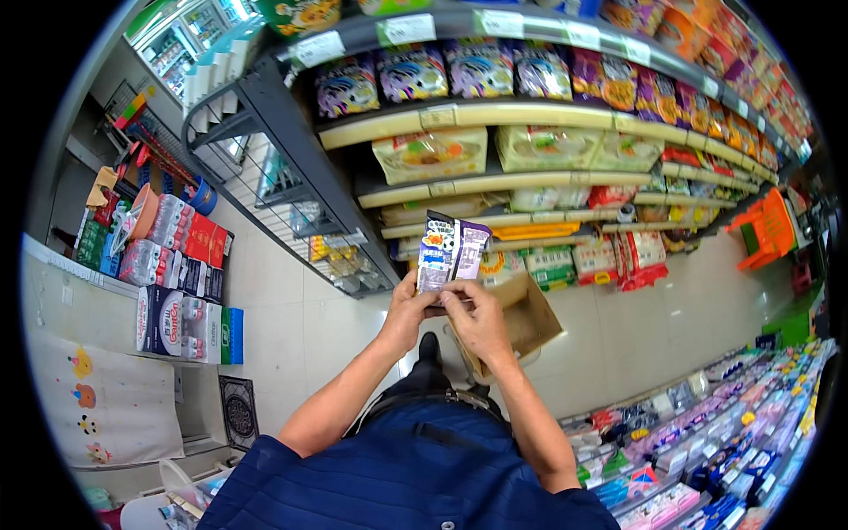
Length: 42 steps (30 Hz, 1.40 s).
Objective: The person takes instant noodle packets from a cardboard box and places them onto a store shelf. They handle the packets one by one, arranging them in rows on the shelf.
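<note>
In front of my waist I hold a purple-and-white snack packet (pixel 436 255) upright, its printed back with a middle seam turned towards me. My left hand (pixel 402 318) grips its lower left edge, the thumb lying across the bottom. With thumb and fingers pinched together, my right hand (pixel 481 319) holds the packet's bottom edge on the right. An open cardboard box (pixel 540 318) stands below and behind my right hand, partly hidden by it. Purple snack packets (pixel 414 74) stand in a row on an upper shelf ahead.
Noodle packs (pixel 434 154) fill a shelf ahead, with yellow price rails (pixel 464 119). A dark metal shelf end (pixel 311 159) rises to the left. Shrink-wrapped bottles and cartons (pixel 159 321) are stacked farther left. An orange plastic stool (pixel 767 228) stands at right; small goods line the lower-right shelf (pixel 689 457).
</note>
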Each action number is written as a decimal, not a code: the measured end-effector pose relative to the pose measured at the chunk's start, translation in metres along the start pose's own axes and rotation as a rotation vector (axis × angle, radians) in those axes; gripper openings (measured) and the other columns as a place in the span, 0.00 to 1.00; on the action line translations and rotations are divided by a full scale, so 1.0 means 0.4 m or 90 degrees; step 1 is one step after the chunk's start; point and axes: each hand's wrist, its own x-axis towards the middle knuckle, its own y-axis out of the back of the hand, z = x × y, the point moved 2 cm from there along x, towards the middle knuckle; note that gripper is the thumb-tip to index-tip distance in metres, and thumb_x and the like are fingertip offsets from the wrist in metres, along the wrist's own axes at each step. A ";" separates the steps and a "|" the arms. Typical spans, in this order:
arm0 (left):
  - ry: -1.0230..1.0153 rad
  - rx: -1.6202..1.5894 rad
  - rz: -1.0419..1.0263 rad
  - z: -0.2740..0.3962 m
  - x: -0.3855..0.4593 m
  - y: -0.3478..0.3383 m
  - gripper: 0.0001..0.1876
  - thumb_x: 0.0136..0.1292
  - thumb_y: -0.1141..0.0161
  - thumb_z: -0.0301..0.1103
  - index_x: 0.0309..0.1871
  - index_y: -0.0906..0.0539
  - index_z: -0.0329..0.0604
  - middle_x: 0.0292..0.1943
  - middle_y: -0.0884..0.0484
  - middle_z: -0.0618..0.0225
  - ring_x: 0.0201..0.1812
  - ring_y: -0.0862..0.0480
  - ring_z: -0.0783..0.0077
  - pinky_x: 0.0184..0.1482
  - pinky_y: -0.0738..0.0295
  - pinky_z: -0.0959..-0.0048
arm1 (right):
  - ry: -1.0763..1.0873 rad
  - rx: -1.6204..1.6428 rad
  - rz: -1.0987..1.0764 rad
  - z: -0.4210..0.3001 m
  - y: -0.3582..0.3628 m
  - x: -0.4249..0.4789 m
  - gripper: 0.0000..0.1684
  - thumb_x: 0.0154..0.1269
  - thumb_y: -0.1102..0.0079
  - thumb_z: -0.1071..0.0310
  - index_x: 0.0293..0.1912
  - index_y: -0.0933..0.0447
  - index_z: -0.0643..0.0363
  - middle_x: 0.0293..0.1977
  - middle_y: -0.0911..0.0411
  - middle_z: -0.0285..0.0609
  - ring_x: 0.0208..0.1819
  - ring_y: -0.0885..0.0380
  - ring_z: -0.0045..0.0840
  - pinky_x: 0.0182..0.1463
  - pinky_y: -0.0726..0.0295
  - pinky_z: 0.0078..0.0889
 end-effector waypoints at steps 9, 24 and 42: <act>-0.245 0.866 -0.282 -0.384 -0.093 -0.137 0.30 0.68 0.40 0.25 0.73 0.30 0.34 0.72 0.30 0.39 0.74 0.32 0.36 0.74 0.32 0.56 | -0.265 0.256 0.240 0.331 0.180 -0.216 0.19 0.70 0.30 0.59 0.48 0.19 0.66 0.38 0.16 0.40 0.34 0.18 0.22 0.37 0.18 0.28; -0.024 0.644 -0.293 -0.463 0.049 0.170 0.23 0.72 0.41 0.41 0.65 0.18 0.37 0.47 0.11 0.48 0.45 0.12 0.59 0.52 0.18 0.63 | -0.464 0.037 0.428 0.906 0.200 -0.168 0.25 0.65 0.51 0.79 0.62 0.27 0.69 0.51 0.19 0.57 0.51 0.17 0.43 0.52 0.15 0.50; -0.588 0.549 0.217 0.520 0.311 0.136 0.25 0.71 0.42 0.22 0.71 0.27 0.34 0.69 0.25 0.47 0.71 0.27 0.48 0.74 0.35 0.59 | -0.133 -0.356 -0.117 0.094 -0.037 0.345 0.20 0.73 0.37 0.56 0.47 0.15 0.66 0.38 0.13 0.58 0.41 0.12 0.31 0.47 0.18 0.35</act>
